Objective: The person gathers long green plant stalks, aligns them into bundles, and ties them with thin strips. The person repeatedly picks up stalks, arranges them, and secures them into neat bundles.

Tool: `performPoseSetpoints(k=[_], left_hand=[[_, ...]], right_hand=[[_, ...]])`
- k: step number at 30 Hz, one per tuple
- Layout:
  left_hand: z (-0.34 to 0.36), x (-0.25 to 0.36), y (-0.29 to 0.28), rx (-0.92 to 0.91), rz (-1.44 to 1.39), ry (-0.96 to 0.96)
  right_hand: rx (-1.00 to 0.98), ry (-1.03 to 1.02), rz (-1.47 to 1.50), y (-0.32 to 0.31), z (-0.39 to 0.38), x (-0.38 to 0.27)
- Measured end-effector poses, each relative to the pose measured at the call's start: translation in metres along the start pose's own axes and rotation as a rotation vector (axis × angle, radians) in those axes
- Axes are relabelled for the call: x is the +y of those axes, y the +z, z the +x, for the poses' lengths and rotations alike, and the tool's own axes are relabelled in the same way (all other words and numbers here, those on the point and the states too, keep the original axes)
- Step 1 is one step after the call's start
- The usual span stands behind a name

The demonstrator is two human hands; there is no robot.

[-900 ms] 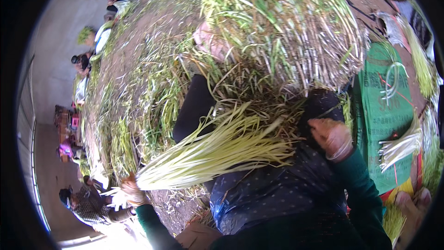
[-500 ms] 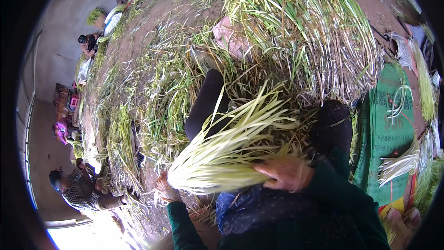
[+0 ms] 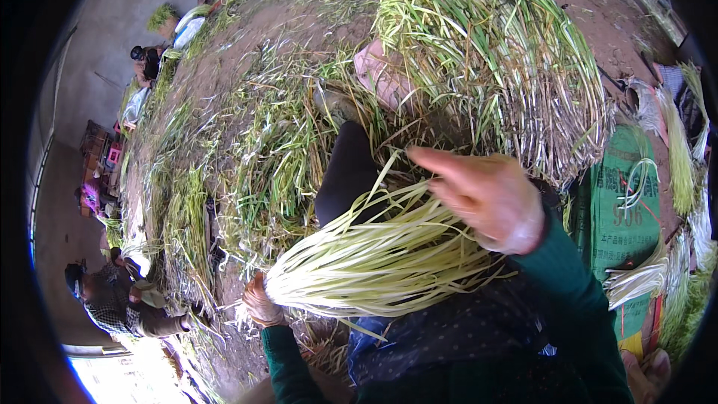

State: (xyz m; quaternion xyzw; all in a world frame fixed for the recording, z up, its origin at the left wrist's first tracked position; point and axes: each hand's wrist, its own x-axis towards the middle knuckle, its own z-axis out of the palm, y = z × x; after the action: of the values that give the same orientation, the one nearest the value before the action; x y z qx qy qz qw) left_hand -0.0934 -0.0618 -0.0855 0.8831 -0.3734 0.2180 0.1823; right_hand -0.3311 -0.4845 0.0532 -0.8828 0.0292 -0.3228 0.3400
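A thick bunch of long, pale yellow-green leaves, which look like blanched chives [image 3: 374,254], lies across my lap. My left hand [image 3: 263,299] is closed round the gathered white end of the bunch, at its left. The loose leaf ends fan out to the right over my dark-clad knees. Above those ends my right hand [image 3: 482,191] is raised, fingers stretched out and nothing in them. It partly covers the leaf tips in this view, and whether it touches any of them I cannot tell.
A big heap of untrimmed green stalks [image 3: 516,67] lies ahead to the right, by a pinkish sack [image 3: 381,75]. Leaf scraps [image 3: 262,150] litter the ground. At right is a green printed sack [image 3: 624,209] with a pale bunch [image 3: 639,280]. Another person [image 3: 112,299] sits at far left.
My right hand has left the leaves by my lap and risen forward, its fingers straightening. The bunch has spread flatter, while my left hand keeps its hold on the white end.
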Motion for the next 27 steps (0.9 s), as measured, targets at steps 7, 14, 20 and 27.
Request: performPoseSetpoints(k=[7,14,20,27], left_hand=[[-0.013,-0.040,0.001,-0.079,0.200,0.120],[-0.080,-0.057,0.039,-0.155,-0.053,-0.081],[-0.098,-0.023,0.051,-0.072,-1.370,-1.061],[-0.105,0.046,0.077,-0.010,-1.690,-1.204]], right_hand=[[-0.224,-0.046,-0.064,0.078,0.008,0.067],[0.307,0.921,0.785,0.032,-0.017,0.098],[0.553,0.563,0.580,0.007,-0.060,0.067],[-0.402,-0.028,-0.052,0.071,-0.072,-0.015]])
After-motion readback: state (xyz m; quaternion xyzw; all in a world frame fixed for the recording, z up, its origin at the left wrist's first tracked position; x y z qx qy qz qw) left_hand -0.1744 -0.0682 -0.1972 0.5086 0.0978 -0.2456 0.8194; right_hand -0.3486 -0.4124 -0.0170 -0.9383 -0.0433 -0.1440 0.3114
